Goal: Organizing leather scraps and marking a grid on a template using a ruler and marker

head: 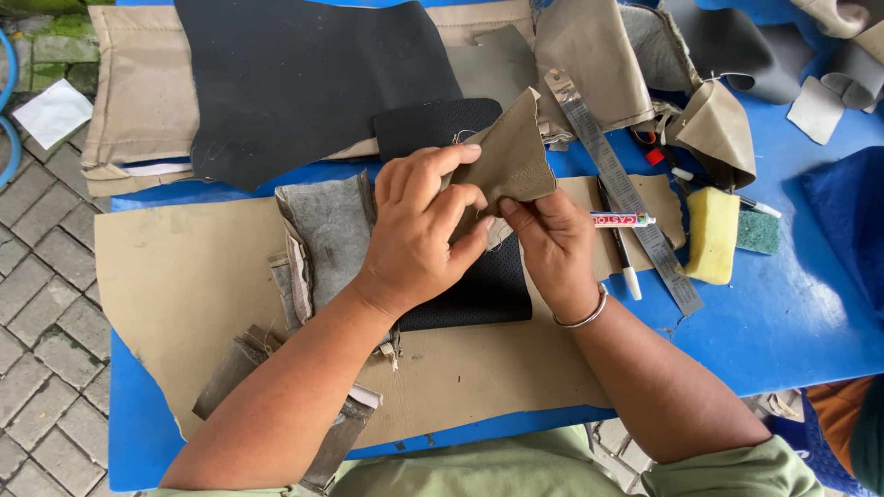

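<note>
At the far left of the frame there is grey brick paving (37, 276), and then the blue table (783, 331) begins. A large beige leather sheet (184, 285) with uneven edges lies flat on it, smooth and matte. Above it, in the upper left, a big black leather piece (304, 83) with a curved outline covers a padded beige panel (138, 92). On the beige sheet rests a grey, fuzzy folded piece (331, 235), and near the lower edge some stitched strips (230, 368).

In the centre, the left hand (414, 235) is curled closed, with thumb and fingers pinching the olive-tan leather scrap (511, 161). This scrap is roughly triangular, with a grainy suede-like surface, and it is held up above a black perforated leather piece (483, 290). The right hand (552, 244), with a metal bangle (585, 317) on the wrist, also grips the lower edge of the scrap with closed fingertips.

To the right lie a long metal ruler (622, 189), a small glue tube (622, 219) and a white marker (631, 276). Further right there is a yellow sponge (711, 235) with a green scouring side, and more beige and grey leather offcuts (718, 129) in the upper right.
</note>
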